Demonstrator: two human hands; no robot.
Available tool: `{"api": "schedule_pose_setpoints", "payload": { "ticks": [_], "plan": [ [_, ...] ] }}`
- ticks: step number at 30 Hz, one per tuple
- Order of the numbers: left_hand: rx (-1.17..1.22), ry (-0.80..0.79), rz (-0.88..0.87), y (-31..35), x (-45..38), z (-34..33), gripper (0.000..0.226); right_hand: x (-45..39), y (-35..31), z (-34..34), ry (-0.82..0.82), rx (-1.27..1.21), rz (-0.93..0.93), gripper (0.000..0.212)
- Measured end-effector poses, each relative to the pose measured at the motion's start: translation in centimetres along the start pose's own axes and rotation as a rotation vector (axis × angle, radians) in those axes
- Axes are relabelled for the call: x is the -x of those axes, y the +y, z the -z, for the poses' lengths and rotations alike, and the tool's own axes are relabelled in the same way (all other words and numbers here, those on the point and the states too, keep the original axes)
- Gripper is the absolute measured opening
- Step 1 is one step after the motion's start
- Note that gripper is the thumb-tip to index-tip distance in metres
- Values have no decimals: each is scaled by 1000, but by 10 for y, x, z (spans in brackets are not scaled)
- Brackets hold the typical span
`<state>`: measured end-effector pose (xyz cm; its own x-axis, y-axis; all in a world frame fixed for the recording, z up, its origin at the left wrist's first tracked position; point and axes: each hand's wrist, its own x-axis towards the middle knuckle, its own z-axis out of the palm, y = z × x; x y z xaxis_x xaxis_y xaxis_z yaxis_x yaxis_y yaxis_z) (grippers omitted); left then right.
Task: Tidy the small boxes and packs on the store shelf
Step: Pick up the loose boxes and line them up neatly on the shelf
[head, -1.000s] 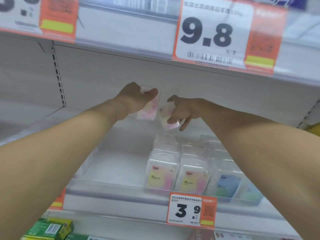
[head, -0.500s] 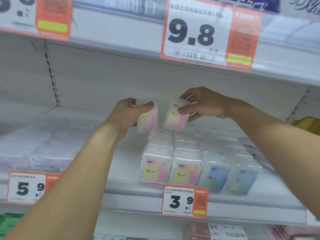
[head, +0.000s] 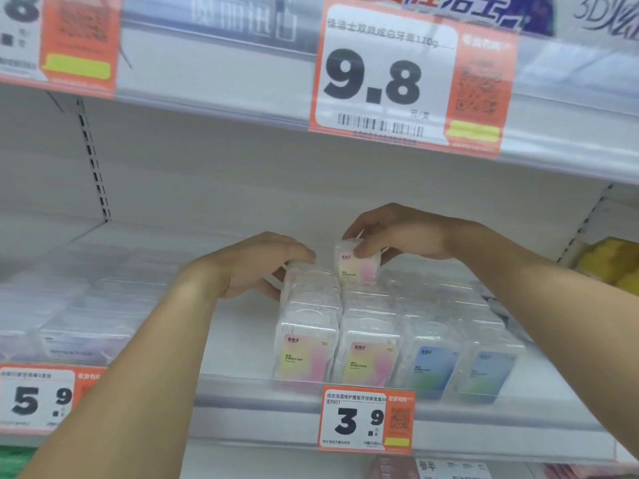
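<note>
Both hands reach over the store shelf (head: 242, 340) in the head view; the right hand (head: 397, 233) pinches a small clear pack (head: 358, 262) between thumb and curled fingers, its yellow-pink label facing the camera, upright and held just above the back of the second row of packs; the left hand (head: 256, 264) lies curled over the rear end of the leftmost row (head: 307, 305), thumb on top and fingers down its left side, gripping the rearmost pack there, though that pack itself is mostly hidden under the hand. Four rows of clear packs run front to back on the shelf, touching side by side; the two left rows carry yellow-pink labels, front packs (head: 304, 354) and (head: 368, 357); the two right rows carry blue-green labels (head: 432, 368) and (head: 491, 371). A price tag reading 3.9 (head: 366, 421) hangs on the shelf edge below them; another reading 5.9 (head: 38, 399) sits at the left, under blurred clear boxes (head: 69, 319). On the shelf edge above hangs a large 9.8 tag (head: 411, 74); a yellow item (head: 612, 264) shows at the far right.
</note>
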<state>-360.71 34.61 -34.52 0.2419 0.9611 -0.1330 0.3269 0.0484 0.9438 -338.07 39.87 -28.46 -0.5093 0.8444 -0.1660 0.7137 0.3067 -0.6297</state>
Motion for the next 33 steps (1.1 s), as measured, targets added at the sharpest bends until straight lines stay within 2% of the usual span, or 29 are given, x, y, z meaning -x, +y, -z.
{"api": "schedule_pose_setpoints", "payload": {
  "ticks": [5, 8, 12, 14, 18, 25, 27, 30, 33],
  "plan": [
    [-43, -8, 36, -2, 4, 6, 29, 0, 3, -1, 19, -3, 14, 23],
    [-71, -8, 45, -1, 7, 6, 23, 1, 3, -2, -39, 10, -14, 24],
    [-108, -15, 39, 3, 8, 0, 21, 3, 0, -8, -100, 186, -90, 34],
    [-126, -27, 42, 5, 8, -4, 22, 3, -1, -10, -85, 259, -108, 43],
    [-142, -45, 47, 7, 7, -8, 27, 1, 7, -15, -87, 306, -109, 31],
    [-298, -32, 43, 11, 5, -15, 36, 4, 8, -22, -94, 376, -96, 38],
    [-312, -27, 51, 11, 6, -16, 41, 10, 8, -15, -42, 395, -65, 47],
    [-315, 16, 96, 9, 9, -15, 64, 29, 21, 6, 225, 257, -57, 53],
    [-162, 101, 93, 8, 18, -15, 64, 65, 44, 15, 357, 111, -129, 59]
  ]
}}
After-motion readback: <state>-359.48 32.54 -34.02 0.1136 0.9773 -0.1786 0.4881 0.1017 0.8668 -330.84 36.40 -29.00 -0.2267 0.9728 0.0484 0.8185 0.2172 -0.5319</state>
